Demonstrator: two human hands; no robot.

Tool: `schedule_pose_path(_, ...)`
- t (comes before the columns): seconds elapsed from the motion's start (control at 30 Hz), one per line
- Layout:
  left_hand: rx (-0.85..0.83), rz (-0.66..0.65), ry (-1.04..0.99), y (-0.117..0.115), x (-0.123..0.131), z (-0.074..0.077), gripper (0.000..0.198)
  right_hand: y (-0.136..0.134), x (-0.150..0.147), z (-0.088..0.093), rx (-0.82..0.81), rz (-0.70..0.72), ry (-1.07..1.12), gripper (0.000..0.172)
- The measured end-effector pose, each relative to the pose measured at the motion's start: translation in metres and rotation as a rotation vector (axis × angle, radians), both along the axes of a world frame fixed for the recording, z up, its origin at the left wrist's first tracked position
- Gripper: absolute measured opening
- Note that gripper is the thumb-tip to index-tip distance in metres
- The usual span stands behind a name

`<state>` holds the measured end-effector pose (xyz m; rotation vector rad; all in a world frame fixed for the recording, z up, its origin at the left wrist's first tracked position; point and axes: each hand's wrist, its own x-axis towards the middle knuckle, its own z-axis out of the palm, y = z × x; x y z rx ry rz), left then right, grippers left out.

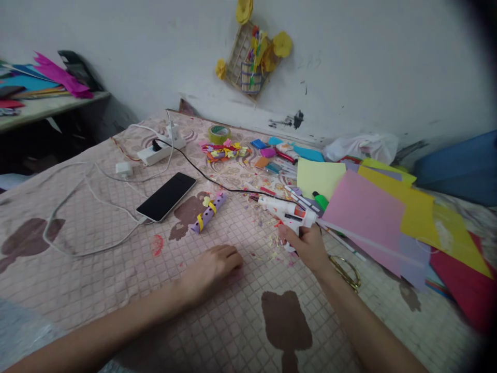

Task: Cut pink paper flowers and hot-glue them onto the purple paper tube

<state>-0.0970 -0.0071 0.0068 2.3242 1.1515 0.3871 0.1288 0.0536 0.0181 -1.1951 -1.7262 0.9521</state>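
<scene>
The head view looks down on a **surface** [217, 331] covered in a patterned, quilted cloth. The **right hand** [305, 247] is clenched around the grip of a white **glue gun** [281, 208], which it holds just above the surface with the nozzle pointing left, perhaps to keep the tip off the cloth. The right forearm rises from the lower right corner. A black **cord** [217, 178] runs from the gun to a white **power strip** [155, 154], and its reach may explain why the gun is held on this side. The **left hand** [212, 269] rests palm down on the surface, fingers loosely curled and holding nothing, with the forearm lying low across the lower left. Ahead of it lies a purple **paper tube** [207, 212] banded with yellow strips. Nearby are a **phone** [166, 197] beside a white **cable** [91, 238], and small **paper scraps** [223, 151] by a **tape roll** [218, 134]. Sheets of **colored paper** [363, 217] fan out at the right, partly over gold-handled **scissors** [345, 272], probably set there within easy reach.
</scene>
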Motion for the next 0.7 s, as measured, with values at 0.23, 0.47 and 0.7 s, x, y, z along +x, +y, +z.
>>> schedule_pose_path(0.23, -0.344, 0.304, -0.453, 0.011, -0.014, -0.003, 0.007, 0.0, -0.001, -0.001, -0.016, 0.004, -0.011, 0.028)
schedule_pose_path(0.47, -0.682, 0.369, -0.819, 0.024, -0.025, -0.007, 0.02, -0.001, 0.0, -0.003, -0.038, 0.008, -0.004, 0.027)
schedule_pose_path(0.7, -0.568, 0.403, -0.783, 0.021, -0.025, 0.003, 0.018, 0.001, 0.0, -0.004, -0.116, 0.065, 0.001, 0.022)
